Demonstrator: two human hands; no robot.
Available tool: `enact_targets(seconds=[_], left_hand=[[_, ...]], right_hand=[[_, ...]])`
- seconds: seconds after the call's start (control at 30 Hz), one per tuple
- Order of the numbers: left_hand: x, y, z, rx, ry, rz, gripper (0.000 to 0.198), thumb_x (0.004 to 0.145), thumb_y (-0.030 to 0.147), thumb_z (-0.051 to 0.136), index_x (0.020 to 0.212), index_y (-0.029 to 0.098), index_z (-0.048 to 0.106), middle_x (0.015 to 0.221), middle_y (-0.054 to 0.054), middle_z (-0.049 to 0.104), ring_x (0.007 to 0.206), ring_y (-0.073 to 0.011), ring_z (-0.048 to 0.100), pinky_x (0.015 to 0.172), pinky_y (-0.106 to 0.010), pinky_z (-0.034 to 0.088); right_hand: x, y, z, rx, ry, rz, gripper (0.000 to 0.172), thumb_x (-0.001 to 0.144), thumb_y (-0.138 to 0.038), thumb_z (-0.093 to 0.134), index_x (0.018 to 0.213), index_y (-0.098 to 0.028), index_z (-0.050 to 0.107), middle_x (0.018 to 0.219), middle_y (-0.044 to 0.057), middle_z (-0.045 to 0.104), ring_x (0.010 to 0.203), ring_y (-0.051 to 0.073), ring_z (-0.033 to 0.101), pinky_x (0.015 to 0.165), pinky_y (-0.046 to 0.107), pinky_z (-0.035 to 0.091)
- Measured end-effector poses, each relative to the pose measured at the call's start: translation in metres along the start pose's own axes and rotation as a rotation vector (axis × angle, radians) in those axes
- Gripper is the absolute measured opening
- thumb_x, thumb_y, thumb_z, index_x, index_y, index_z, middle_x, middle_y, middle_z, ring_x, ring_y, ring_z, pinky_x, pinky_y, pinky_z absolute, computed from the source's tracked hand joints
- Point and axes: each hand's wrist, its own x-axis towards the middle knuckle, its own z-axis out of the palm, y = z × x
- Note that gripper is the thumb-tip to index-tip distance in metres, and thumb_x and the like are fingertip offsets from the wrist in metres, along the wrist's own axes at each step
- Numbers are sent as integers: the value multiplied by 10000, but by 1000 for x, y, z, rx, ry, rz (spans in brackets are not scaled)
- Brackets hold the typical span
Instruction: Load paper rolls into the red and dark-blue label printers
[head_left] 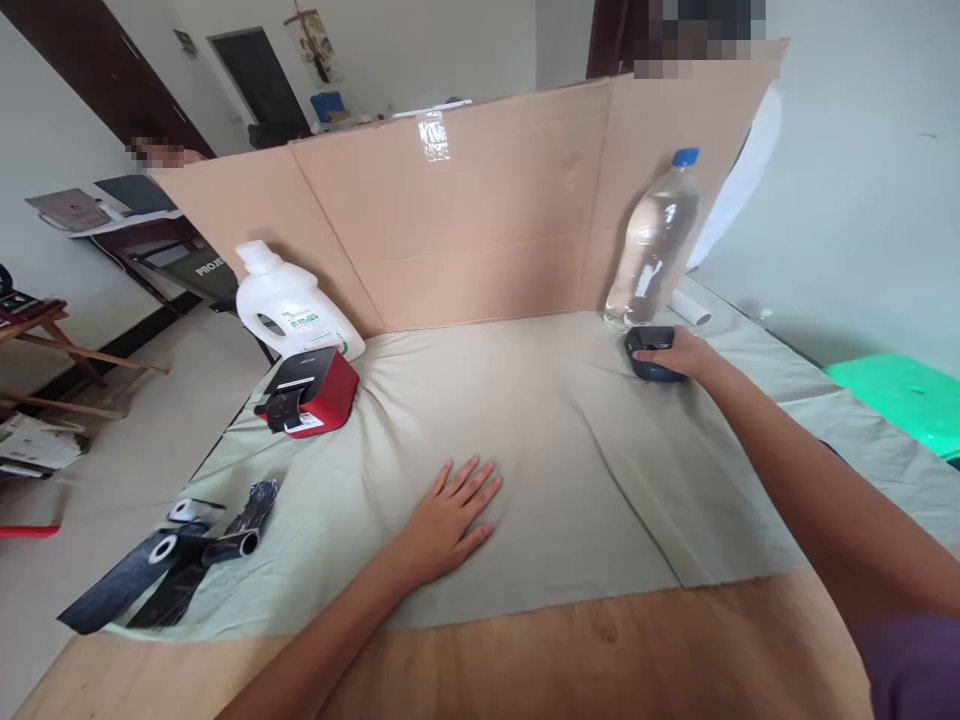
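My left hand lies flat on the pale green cloth, fingers spread, holding nothing. Farther off on the right, my right hand grips a small dark rounded device that rests on the cloth. The thumb lies across its top; the other fingers are mostly hidden, and its exact kind is unclear. Just behind it stands a large clear plastic bottle with a blue cap. A red and black label printer sits on the left, a dark strip hanging from its front.
Behind the printer leans a white detergent jug. A cardboard screen closes off the table's back. Rolls of black ribbon lie at the front left. Bare wood shows along the near edge. A bright green object is at the right.
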Motion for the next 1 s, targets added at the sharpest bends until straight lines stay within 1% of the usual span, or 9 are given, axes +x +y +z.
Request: enact_targets(seconds=[0.1,0.2,0.37,0.47,0.57,0.73,0.87,0.93,1.0], left_hand=[[-1,2,-3,35,-9,-6,613,1031,467,316,1599,300,155,1663,-22,196,1543,-252,154,1239,-528,160],[0,5,-4,43,-15,-11,608,1034,455,312,1599,292,156,1665,-20,191,1541,-253,165,1237,-523,171],[0,7,-4,31,4,-25,601,1031,444,329,1595,296,186,1656,-28,232,1537,-252,180,1237,-519,171],[-1,7,-3,23,14,-29,603,1028,459,330,1593,289,205,1652,-38,244,1537,-255,181,1241,-516,158],[-2,5,-1,9,15,-22,605,1027,481,321,1589,278,229,1652,-40,243,1539,-255,172,1246,-514,136],[-2,3,2,-35,39,-21,600,1022,483,337,1577,263,271,1647,-45,258,1543,-257,155,1250,-522,100],[-6,6,-1,-152,38,-38,603,1004,473,399,1564,270,304,1640,-43,278,1541,-268,160,1245,-552,88],[-7,5,-5,-281,76,-60,576,974,464,474,1514,274,406,1599,-57,373,1513,-274,256,1241,-542,142],[-3,-2,-11,-492,165,-150,458,960,432,505,1381,262,563,1453,-78,563,1378,-259,481,1180,-476,325]], right_hand=[[-3,-8,6,26,-37,28,1014,715,-459,764,1524,-48,312,1390,387,430,1259,452,505,843,465,404],[-31,-30,11,11,-34,-3,974,745,-483,740,1528,-84,319,1348,365,460,1241,484,512,855,495,425],[-115,-106,46,3,-106,-179,986,680,-552,757,1511,-216,348,1283,257,516,1079,440,617,842,489,468],[-163,-154,75,17,-183,-306,948,658,-541,765,1456,-190,393,1235,246,521,1046,435,615,833,511,486],[-192,-183,98,35,-218,-308,925,665,-524,761,1438,-179,389,1237,258,494,1054,446,596,813,513,492],[-204,-193,121,14,-176,-275,1000,654,-483,783,1486,-140,346,1252,299,471,1075,473,576,827,547,487],[-193,-185,118,46,-182,-312,1140,654,-647,753,1562,-171,254,1276,292,488,1063,468,599,848,576,480],[-182,-175,113,87,-186,-344,1079,728,-752,623,1572,-192,253,1296,283,501,1066,464,614,866,575,472],[-169,-161,113,146,-179,-392,911,844,-744,463,1550,-188,320,1310,271,524,1089,449,621,897,566,464]])
